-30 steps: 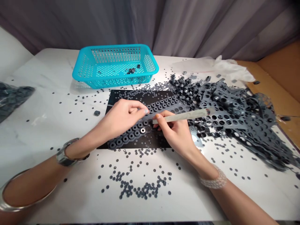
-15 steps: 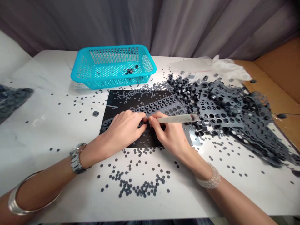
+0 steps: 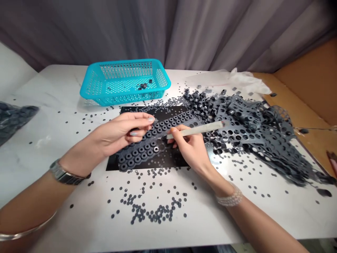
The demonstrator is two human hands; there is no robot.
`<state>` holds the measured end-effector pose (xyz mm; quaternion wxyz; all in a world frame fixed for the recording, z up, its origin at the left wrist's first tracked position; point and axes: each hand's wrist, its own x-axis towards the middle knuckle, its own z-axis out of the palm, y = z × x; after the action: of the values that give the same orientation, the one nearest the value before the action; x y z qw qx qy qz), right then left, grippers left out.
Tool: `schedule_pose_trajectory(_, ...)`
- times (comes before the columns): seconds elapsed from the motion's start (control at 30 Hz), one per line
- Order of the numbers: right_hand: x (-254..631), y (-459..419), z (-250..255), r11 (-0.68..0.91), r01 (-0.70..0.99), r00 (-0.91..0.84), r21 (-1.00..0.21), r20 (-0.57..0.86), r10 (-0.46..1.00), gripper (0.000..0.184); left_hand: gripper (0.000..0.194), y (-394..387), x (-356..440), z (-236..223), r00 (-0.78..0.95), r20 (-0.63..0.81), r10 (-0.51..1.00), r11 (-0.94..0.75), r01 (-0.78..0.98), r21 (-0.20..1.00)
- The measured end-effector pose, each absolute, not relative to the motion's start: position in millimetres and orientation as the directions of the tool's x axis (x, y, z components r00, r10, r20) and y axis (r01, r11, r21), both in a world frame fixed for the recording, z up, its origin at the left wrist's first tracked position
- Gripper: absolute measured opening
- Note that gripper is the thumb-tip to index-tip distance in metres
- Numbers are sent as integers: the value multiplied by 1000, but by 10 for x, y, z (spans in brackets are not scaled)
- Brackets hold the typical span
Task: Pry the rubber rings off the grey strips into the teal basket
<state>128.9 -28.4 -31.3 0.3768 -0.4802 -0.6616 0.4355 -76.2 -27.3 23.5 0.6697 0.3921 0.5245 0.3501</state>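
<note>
My left hand (image 3: 126,131) is raised above the left part of a dark foam sheet (image 3: 143,154) studded with rows of ring-shaped pieces. Its thumb and fingertips pinch a small dark grey piece (image 3: 156,121). In my right hand (image 3: 191,144) lies a flat, pale stick-like tool (image 3: 202,128), its long end pointing right. The tool's other end reaches the sheet near my fingertips, beside a gap in the rows. Beneath the sheet is a black board (image 3: 112,163).
A turquoise basket (image 3: 126,100) with a few dark pieces stands behind. At right sprawl loose rings and punched dark sheets (image 3: 252,133). Small dark discs (image 3: 158,212) are scattered in front. A bag of dark pieces (image 3: 15,117) lies left, a crumpled clear bag (image 3: 247,81) behind right.
My left hand has lifted off the sheet and moved left, now with a small dark piece at its fingertips. My right hand keeps the tool at the sheet. The camera view has shifted slightly.
</note>
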Motion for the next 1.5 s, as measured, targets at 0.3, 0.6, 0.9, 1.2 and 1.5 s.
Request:
schedule_pose_trajectory(0.3,1174,-566,-80,339,280,-655,-898,80,752,30,9,-267,-719,148,333,-523,785,620,-425,660)
schedule_pose_trajectory(0.6,1091,-669,-58,378,230,-713,-897,109,693,27,20,-259,-747,173,353,-502,789,613,-480,627)
schedule_pose_trajectory(0.9,1130,-464,53,189,148,-293,-971,140,946,25,24,-244,-736,148,369,-507,779,621,-571,537)
schedule_pose_trajectory(1.2,1096,-390,-150,177,246,-233,-953,119,965,30,16,-339,-795,74,193,-527,827,528,-587,614)
schedule_pose_trajectory(1.5,1118,-431,-221,313,426,-379,-849,146,914,32,16,-617,-657,90,63,-97,993,39,609,792)
